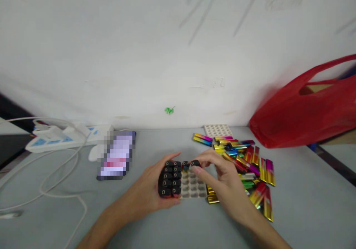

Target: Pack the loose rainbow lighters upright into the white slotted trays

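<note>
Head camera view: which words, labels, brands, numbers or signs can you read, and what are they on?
No text is readable.
Phone: screen pixelated, unreadable.
Black-topped pieces: small ring-like marks, too small to tell whether they are letters.
Loose shiny pieces: any print is too small and blurred.
Power strip: blue patches, nothing legible.

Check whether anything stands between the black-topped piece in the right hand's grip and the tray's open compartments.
Nothing visible does. The right hand holds the black-topped piece at the far edge of the tray; the piece's lower end is unclear. A neighbouring piece stands close on its left; the shiny pile lies to the right.
</note>
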### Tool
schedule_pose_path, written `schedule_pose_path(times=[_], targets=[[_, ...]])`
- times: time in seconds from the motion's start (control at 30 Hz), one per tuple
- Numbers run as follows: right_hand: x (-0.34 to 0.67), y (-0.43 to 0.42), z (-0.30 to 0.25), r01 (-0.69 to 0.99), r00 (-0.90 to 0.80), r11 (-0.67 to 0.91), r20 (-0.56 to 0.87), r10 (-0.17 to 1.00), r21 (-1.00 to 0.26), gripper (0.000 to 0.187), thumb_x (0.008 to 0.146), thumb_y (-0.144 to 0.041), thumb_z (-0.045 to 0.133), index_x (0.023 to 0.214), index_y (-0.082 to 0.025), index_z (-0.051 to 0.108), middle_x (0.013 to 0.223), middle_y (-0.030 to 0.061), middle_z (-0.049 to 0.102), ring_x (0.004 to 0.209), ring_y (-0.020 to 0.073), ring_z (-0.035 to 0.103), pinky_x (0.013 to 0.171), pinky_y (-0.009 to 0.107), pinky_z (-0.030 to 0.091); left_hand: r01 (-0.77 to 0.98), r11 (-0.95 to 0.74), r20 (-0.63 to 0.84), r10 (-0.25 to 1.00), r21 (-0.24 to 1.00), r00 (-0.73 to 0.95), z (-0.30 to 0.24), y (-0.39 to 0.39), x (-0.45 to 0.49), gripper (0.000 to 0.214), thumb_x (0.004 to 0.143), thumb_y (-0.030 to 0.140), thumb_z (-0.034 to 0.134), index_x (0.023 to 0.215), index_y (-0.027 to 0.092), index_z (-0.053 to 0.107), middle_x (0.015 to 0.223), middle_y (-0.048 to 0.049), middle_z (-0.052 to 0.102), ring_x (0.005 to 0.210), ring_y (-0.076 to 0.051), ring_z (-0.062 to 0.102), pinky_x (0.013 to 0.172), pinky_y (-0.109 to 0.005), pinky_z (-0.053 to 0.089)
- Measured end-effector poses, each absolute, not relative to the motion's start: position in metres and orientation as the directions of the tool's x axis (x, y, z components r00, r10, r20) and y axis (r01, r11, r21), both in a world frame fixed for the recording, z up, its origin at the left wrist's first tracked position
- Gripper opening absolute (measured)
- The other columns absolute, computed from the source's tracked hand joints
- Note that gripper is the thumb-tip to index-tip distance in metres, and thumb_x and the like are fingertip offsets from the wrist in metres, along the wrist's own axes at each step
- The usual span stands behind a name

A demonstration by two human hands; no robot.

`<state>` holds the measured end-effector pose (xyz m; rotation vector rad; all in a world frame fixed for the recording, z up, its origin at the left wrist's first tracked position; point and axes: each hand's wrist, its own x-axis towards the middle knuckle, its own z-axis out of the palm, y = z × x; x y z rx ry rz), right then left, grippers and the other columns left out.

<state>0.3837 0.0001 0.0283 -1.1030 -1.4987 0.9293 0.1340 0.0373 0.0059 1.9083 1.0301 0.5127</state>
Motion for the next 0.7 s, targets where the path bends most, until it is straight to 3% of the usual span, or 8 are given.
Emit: schedule_pose_path(times=[0.27, 0.47, 0.57, 0.7], targets=[[0.3847, -0.0015, 0.0254, 0.314, -0.171, 0.433, 0.399, 0.901, -0.845, 0.017, 0.099, -0.022, 0.084, 0.114, -0.029, 0.083, 0.102, -0.0007, 0.079, 0.097, 0.0193, 0.072, 0.088, 0.032, 0.054, 0.469, -0.277, -0.041, 0.826, 0.839, 0.562, 0.0043, 0.0364, 0.1326, 0.110, 0.075, 0.023, 0.097, 0.168, 0.034, 0.039, 0.154, -0.0058, 0.068, 0.135, -0.033, 0.070, 0.123, -0.047, 0.053], [0.3837, -0.0018, 0.0226, 0.383, -0.207, 0.436, 0.384, 0.900, -0.815, 0.015, 0.099, -0.020, 0.085, 0.112, -0.027, 0.081, 0.099, -0.0010, 0.078, 0.094, 0.0190, 0.072, 0.084, 0.032, 0.053, 0.470, -0.286, -0.031, 0.828, 0.835, 0.559, 0.0023, 0.0372, 0.1333, 0.110, 0.076, 0.023, 0.097, 0.169, 0.034, 0.040, 0.157, -0.0076, 0.066, 0.141, -0.036, 0.067, 0.127, -0.052, 0.049], [0.3835, -0.0013, 0.0217, 0.393, -0.226, 0.443, 0.383, 0.896, -0.806, 0.012, 0.100, -0.022, 0.084, 0.111, -0.027, 0.080, 0.098, -0.0003, 0.076, 0.093, 0.0195, 0.071, 0.084, 0.032, 0.053, 0.463, -0.271, -0.041, 0.828, 0.844, 0.559, 0.0023, 0.0366, 0.1330, 0.109, 0.076, 0.024, 0.097, 0.169, 0.034, 0.040, 0.156, -0.0071, 0.068, 0.136, -0.035, 0.070, 0.123, -0.049, 0.054], [0.3817, -0.0022, 0.0215, 0.404, -0.234, 0.439, 0.373, 0.898, -0.802, 0.015, 0.103, -0.019, 0.080, 0.115, -0.028, 0.078, 0.105, 0.0015, 0.073, 0.099, 0.0202, 0.071, 0.088, 0.032, 0.055, 0.470, -0.265, -0.047, 0.831, 0.842, 0.554, 0.0044, 0.0364, 0.1334, 0.108, 0.076, 0.024, 0.097, 0.168, 0.033, 0.041, 0.157, -0.0078, 0.067, 0.139, -0.036, 0.068, 0.124, -0.050, 0.053]])
